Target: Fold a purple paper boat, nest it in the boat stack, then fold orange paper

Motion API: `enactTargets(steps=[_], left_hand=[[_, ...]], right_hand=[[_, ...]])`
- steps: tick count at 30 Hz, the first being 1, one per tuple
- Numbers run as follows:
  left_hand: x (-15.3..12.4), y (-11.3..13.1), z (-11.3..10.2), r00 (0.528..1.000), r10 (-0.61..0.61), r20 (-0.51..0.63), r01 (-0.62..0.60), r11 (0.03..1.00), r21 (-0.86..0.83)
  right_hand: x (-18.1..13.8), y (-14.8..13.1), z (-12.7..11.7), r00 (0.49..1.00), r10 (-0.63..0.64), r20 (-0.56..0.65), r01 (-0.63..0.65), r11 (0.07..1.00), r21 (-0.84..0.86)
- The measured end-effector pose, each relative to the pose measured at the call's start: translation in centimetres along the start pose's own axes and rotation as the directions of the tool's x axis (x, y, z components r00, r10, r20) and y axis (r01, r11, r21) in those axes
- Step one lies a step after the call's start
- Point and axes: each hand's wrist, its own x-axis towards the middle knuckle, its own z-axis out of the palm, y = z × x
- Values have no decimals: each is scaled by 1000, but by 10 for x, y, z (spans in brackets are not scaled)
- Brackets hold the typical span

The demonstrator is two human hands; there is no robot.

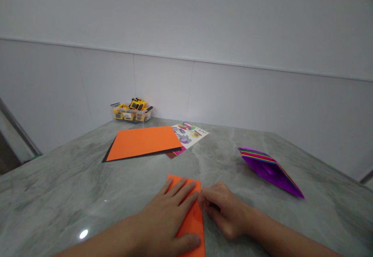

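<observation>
A folded orange paper (194, 220) lies on the grey marble table (72, 194) close to me. My left hand (167, 216) rests flat on it, fingers stretched out and pressing it down. My right hand (223, 210) sits at the paper's right edge, fingers curled in a pinch against that edge. A larger orange sheet (145, 142) lies farther back on top of a black sheet.
A stack of folded purple and multicoloured papers (269, 167) lies at the right. A printed colourful sheet (189, 133) lies beside the large orange sheet. A clear box with yellow toy vehicles (132, 111) stands by the white wall.
</observation>
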Motion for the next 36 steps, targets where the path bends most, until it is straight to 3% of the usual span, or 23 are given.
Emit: enactTargets(steps=[5,10,15,20,25,30,36], left_hand=[[-1,0,0,1000,-12,7,12,1000,-7],[-1,-1,2,1000,0,-13,0,1000,2],[-1,-1,1,1000,0,-6,0,1000,-5],[-1,-1,1,1000,10,-14,-10,1000,-2],[0,-2,3,1000,-4,-9,4,1000,-2],[0,-4,6,999,16,-33,-16,1000,0],[-1,-3,6,999,27,-46,-28,999,-25]], right_hand=[[0,0,1,998,29,-64,-25,998,55],[2,-1,-1,1000,18,-1,-18,999,46],[2,-4,-2,997,16,-80,-10,998,67],[2,-6,-3,1000,5,0,-5,1000,18],[-2,-3,4,987,16,-158,-9,999,43],[5,-9,2,998,47,30,-48,997,52],[7,-13,-2,998,56,23,-57,998,32]])
